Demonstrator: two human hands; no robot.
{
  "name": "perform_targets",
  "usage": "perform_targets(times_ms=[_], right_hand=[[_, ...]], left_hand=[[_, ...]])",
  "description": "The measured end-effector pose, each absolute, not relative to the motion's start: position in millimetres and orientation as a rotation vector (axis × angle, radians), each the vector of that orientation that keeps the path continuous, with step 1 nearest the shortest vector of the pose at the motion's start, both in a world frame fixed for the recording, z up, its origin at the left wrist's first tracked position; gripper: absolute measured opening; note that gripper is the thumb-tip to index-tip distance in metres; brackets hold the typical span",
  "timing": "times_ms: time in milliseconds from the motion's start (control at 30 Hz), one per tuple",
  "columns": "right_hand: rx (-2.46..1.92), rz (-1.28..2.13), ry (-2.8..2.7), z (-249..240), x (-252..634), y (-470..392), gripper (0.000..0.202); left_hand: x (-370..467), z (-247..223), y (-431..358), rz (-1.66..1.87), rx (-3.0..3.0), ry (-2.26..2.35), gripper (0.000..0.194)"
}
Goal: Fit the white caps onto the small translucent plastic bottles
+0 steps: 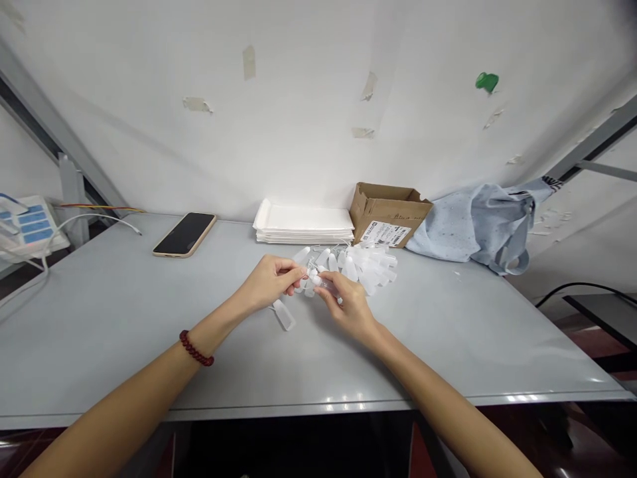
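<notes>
My right hand (349, 304) closes around a clear piece (327, 285), partly hiding it, over the tabletop (124, 305). At nine o'clock, my left hand (273, 280) pinches, its hold indistinguishable. Overlapping translucent pieces (373, 263) lie toward two o'clock.

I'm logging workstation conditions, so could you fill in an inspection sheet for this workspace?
Surface: grey table, glossy, with bright reflections along its front edge.
Things in hand: small translucent piece; a pile of similar pieces behind, one loose piece nearer the front.
Clutter: phone, white trays stacked, open cardboard box, light-blue cloth.
Hands: right hand holds the piece; left hand has fingertips beside it, grip unclear.
Cables: white cable left; black cable right.
Surroundings: white wall with tape scraps.
</notes>
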State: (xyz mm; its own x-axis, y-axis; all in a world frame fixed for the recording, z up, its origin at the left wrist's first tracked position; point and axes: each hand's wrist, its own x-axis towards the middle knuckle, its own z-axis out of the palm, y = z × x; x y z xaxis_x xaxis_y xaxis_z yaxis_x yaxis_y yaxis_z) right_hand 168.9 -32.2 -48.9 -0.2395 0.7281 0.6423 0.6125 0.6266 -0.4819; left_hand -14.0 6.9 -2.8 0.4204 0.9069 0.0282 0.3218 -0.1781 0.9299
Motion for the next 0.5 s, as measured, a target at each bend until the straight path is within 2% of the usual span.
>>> perform_targets(times_ms=[500], right_hand=[[-1.101,0.299,-1.958,-50.6,168.0,-33.7,0.015]], left_hand=[[-15.1,-0.9,9.3,0.734,1.719,1.029,0.027]])
